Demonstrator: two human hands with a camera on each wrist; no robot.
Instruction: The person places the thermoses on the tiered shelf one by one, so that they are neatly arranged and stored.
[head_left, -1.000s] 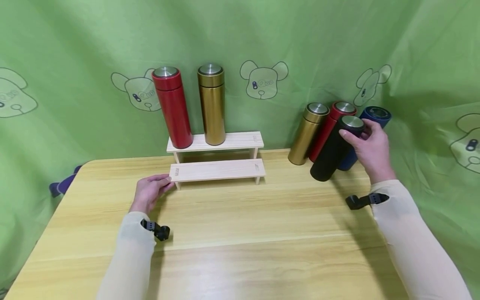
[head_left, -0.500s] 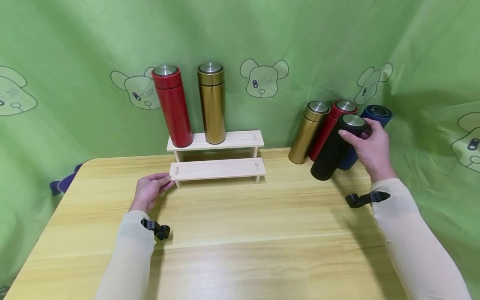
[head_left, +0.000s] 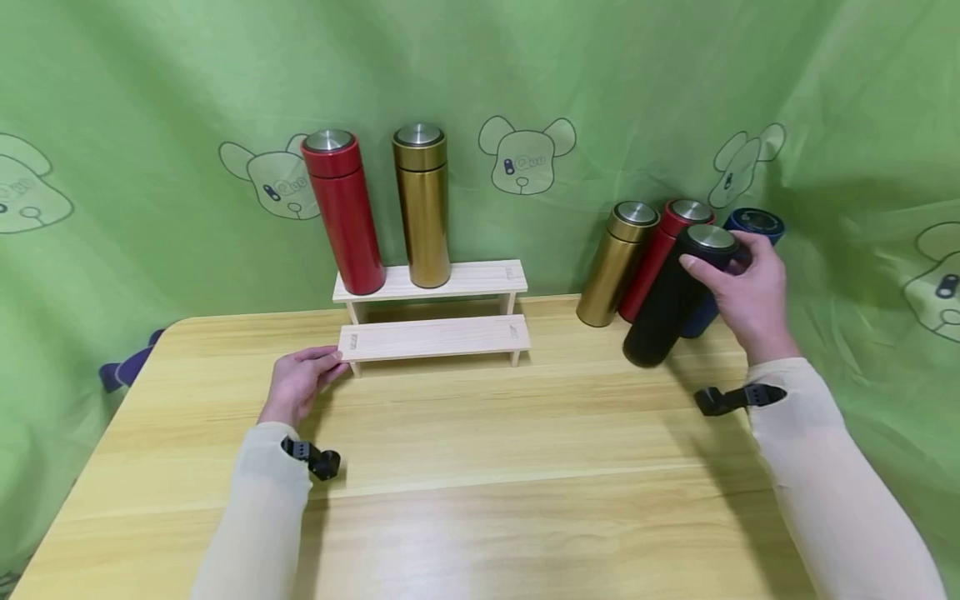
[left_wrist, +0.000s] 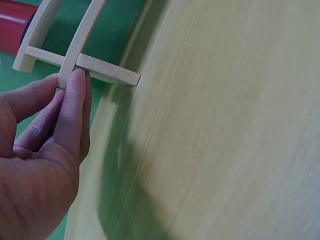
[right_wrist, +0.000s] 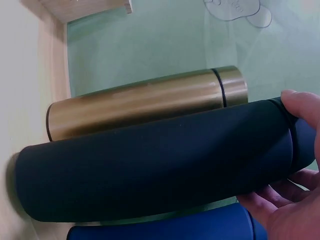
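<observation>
My right hand grips a black thermos flask near its steel-topped lid, thumb on one side and fingers on the other. In the right wrist view the black flask's base is close to the table, between a gold flask and a blue flask. My left hand pinches the left end of the lower board of a two-step wooden shelf; the left wrist view shows thumb and fingers on the board's corner. A red flask and another gold flask stand upright on the upper step.
Behind the black flask, a second red flask stands between the gold and blue ones. A green curtain with bear-head prints hangs behind the wooden table. Something purple lies beyond the table's left edge.
The black flask has shifted slightly to the right and toward me with my right hand. My left hand stays at the shelf's end.
</observation>
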